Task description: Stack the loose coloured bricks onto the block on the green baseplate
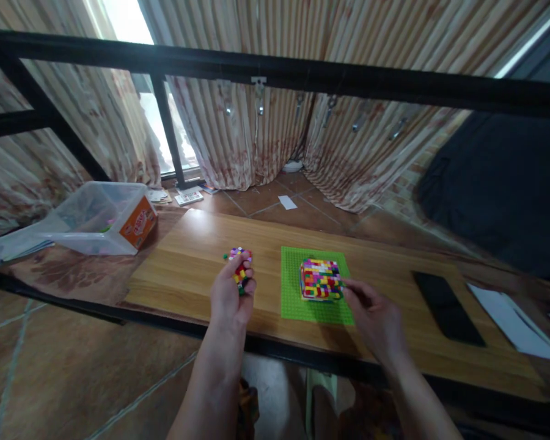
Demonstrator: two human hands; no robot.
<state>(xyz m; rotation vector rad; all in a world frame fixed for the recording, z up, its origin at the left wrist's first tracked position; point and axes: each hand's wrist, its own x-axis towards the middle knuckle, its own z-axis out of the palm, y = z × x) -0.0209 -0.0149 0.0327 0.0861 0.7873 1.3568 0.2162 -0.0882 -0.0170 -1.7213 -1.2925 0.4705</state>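
Note:
A block of small multicoloured toy bricks [321,280] stands on a green studded baseplate [291,305]. My right hand [376,319] is at the block's right edge, thumb and forefinger pinched together against it. What lies between those fingertips is too small to make out. To the left of the plate, my left hand [233,296] is turned palm up, its fingers curled round several loose toy bricks [239,276]. Just past its fingertips, more loose bricks [238,251] show in pink, white and green, partly hidden by the hand.
Both hands are over a wooden tabletop [183,263]. A clear plastic bin [96,217] with an orange label is at the left. A flat black slab [448,308] and white paper [513,321] lie at the right. A dark metal rail [275,66] crosses beyond the table, before striped curtains.

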